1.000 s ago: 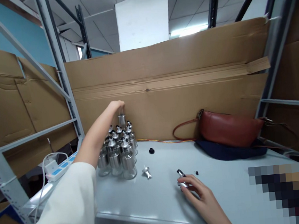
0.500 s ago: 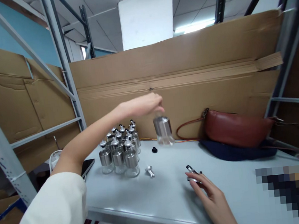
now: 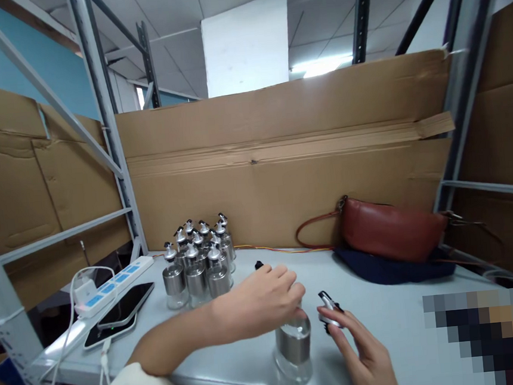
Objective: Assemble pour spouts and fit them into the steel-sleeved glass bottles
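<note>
My left hand (image 3: 261,300) is closed around the top of a clear glass bottle (image 3: 295,346) with a silver metal band. The bottle is upright at the front of the table; its neck is hidden by my fingers. Just to its right, my right hand (image 3: 364,348) pinches a silver pourer top (image 3: 328,309) with black parts between thumb and fingers. The pourer top and the bottle are apart. Several similar bottles (image 3: 196,278) with silver and black tops stand grouped at the back left. Behind my left hand a small black cap (image 3: 258,265) partly shows.
A power strip (image 3: 116,282) and a phone (image 3: 127,304) with white cables lie on the left. A brown leather bag (image 3: 389,229) rests on a dark blue cap (image 3: 393,269) at the back right. Cardboard (image 3: 284,196) walls the rear, between metal rack posts (image 3: 108,109).
My left hand has brought the bottle down and nearer, from mid-air onto or just above the table's front. The pourer top in my right hand is tilted more upright. My arm now covers the loose silver piece.
</note>
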### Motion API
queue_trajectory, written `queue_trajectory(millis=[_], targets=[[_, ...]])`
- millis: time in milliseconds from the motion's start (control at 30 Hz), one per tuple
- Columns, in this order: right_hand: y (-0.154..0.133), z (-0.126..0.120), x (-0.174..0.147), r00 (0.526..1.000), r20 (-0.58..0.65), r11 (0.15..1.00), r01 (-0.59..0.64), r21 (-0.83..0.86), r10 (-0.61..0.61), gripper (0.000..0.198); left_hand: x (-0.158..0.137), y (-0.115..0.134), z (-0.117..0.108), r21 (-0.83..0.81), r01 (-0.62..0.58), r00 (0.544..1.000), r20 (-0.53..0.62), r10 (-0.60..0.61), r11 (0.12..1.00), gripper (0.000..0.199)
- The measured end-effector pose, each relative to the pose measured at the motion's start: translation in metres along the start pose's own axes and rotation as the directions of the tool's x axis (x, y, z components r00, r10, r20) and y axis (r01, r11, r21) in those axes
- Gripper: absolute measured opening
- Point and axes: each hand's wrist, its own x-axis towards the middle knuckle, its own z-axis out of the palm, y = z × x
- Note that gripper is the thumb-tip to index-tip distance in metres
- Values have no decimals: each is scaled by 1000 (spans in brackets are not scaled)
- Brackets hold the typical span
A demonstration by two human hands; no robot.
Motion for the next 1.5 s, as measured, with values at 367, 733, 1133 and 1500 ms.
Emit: queue_trajectory(millis=[367,733,1133,1500], targets=[[-38,-3,37,979,-105,981,182,62,-175,19,18,5,81,-953,30,943,127,-307,-302,45],[-45,5,63,857,146,862,505,-50,-494,34,22,4,101,-834,66,970,183,-163,-547,67],[-68,11,62,884,156,891,452,-44,-441,29,17,0,92,-864,131,964,225,-142,-486,33],[-76,41,32,949,-69,947,314,72,-309,32,19,7,81,-807,99,964,224,-146,-582,37]])
